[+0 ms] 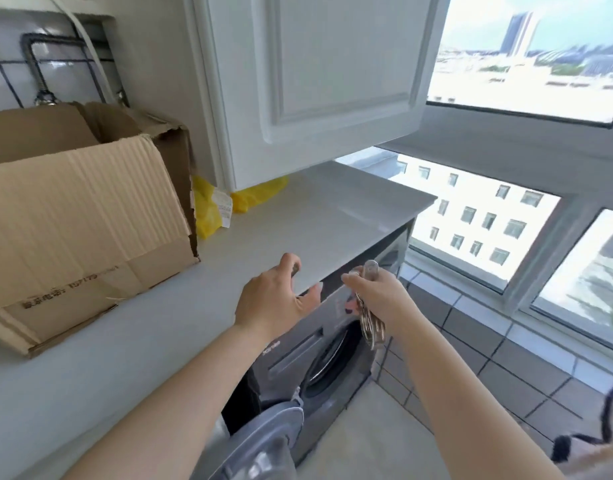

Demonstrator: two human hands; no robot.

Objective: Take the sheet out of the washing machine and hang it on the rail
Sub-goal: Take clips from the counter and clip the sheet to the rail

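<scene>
The grey front-loading washing machine stands under the white counter. Its round door swings open toward me at the bottom, and the drum opening looks dark. No sheet and no rail show. My left hand hovers at the counter's front edge with the fingers loosely bent and the thumb spread. A small dark spot by its fingertips is too blurred to identify. My right hand grips a bunch of shiny metal pieces that hangs down in front of the machine's top panel.
An open cardboard box fills the counter's left side, with a yellow plastic bag behind it. A white wall cabinet hangs low over the counter. Windows line the right wall above a tiled ledge. Pale floor lies before the machine.
</scene>
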